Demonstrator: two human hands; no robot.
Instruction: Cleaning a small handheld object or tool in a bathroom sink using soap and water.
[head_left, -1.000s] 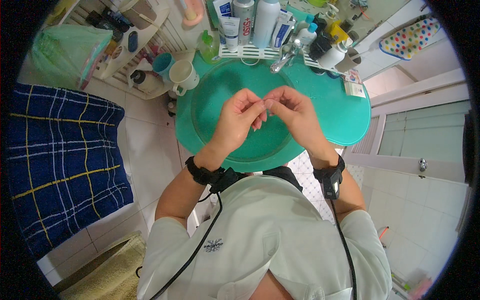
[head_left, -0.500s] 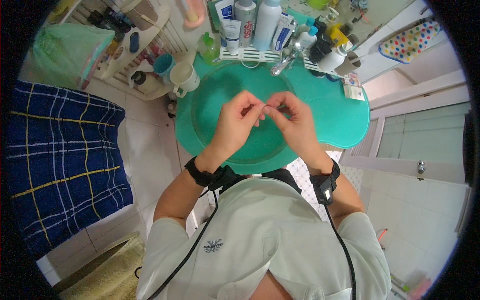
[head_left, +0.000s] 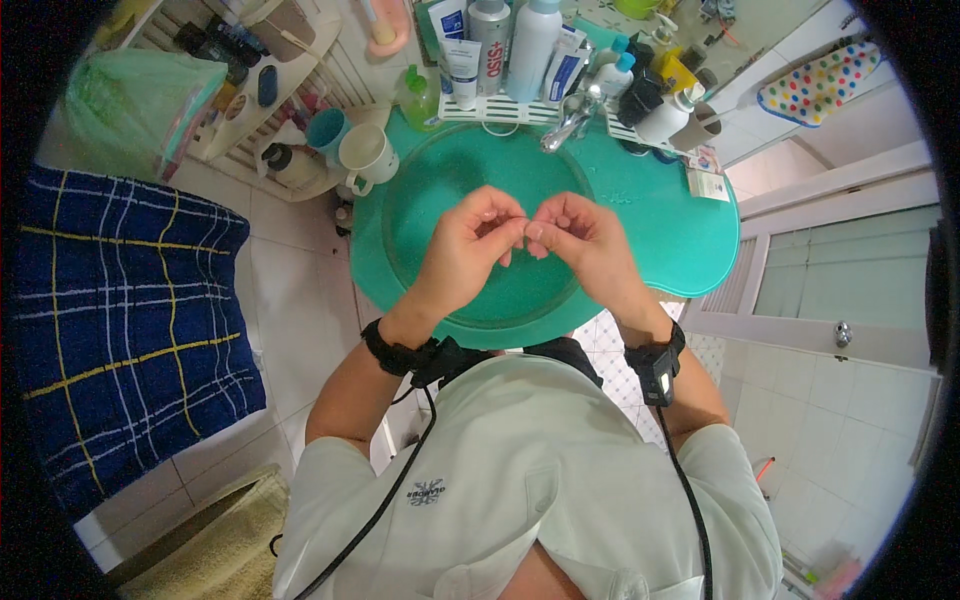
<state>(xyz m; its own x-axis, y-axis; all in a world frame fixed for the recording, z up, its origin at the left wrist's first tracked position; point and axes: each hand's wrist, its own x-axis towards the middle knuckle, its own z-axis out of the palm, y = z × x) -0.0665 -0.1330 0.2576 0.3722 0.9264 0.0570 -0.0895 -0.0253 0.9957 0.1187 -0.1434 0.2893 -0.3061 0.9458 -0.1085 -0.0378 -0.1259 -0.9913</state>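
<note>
Both hands meet in the air over a round green sink basin [head_left: 415, 225]. My left hand [head_left: 465, 250] is closed, with thumb and forefinger pinched together. Opposite it, my right hand [head_left: 588, 245] makes the same kind of pinch, the fingertips of the two hands almost touching. A thin dark line seems to run between the fingertips; it is too small to name. Beyond the hands stands a chrome faucet [head_left: 572, 122] at the back of the basin. Black straps with cables circle both wrists.
Behind the basin, a white rack [head_left: 480, 108] carries bottles and tubes. A white mug [head_left: 368, 158], a teal cup [head_left: 327, 128] and a green pump bottle [head_left: 417, 100] stand at the back left. A blue plaid towel [head_left: 130, 320] hangs at left; a white door [head_left: 840, 270] is at right.
The right hand has shifted slightly downward and its fingertips have parted a little from the left hand's. Both hands remain pinched over the basin.
</note>
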